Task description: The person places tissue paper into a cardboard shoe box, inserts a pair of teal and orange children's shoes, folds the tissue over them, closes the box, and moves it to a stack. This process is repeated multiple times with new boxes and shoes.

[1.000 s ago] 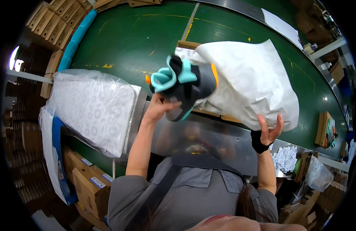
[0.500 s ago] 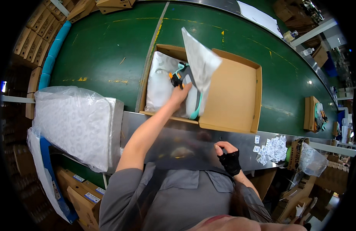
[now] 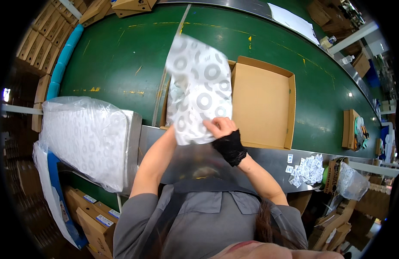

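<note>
A white paper sheet (image 3: 204,88) with grey ring patterns is spread over the left half of an open cardboard shoebox (image 3: 264,103). Its far end is raised and blurred by motion. My right hand (image 3: 223,128), in a black fingerless glove, has its fingers closed at the sheet's near right edge. The sheet covers my left hand; only the bare forearm (image 3: 160,151) runs up to its near left edge, so those fingers cannot be seen. Whatever lies in the box's left half is hidden, apart from some pale wrapping at the far left side.
A plastic-covered stack of patterned paper (image 3: 85,142) lies at the left. Small white packets (image 3: 309,169) are heaped at the right on the metal edge (image 3: 186,162). Farther right on the green belt (image 3: 122,56) stands another box (image 3: 349,129) with colourful shoes.
The raised sheet has swung left and down over the box, covering the black, teal and orange shoe and my left hand. My right hand has moved from near my body to the sheet.
</note>
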### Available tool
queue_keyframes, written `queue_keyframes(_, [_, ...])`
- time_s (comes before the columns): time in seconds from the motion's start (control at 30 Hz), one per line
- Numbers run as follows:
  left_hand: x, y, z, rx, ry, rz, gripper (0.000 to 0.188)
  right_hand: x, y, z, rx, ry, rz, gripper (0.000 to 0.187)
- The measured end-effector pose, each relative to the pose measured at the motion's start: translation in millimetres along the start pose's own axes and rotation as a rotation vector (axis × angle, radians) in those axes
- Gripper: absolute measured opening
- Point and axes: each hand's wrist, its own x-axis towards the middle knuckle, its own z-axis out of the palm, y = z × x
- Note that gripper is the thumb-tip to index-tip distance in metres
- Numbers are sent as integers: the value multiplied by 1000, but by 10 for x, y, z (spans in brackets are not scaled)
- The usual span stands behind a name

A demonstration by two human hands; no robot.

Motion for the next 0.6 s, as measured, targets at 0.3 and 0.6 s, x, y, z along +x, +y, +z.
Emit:
queue_keyframes(0.3, [-124,395,-282,-34,200,18,31,-772,-113,-79,532,-283,235,52])
queue_keyframes(0.6, [-391,185,-807,158,226,257,72,-484,560,-161,1097,647,954,39])
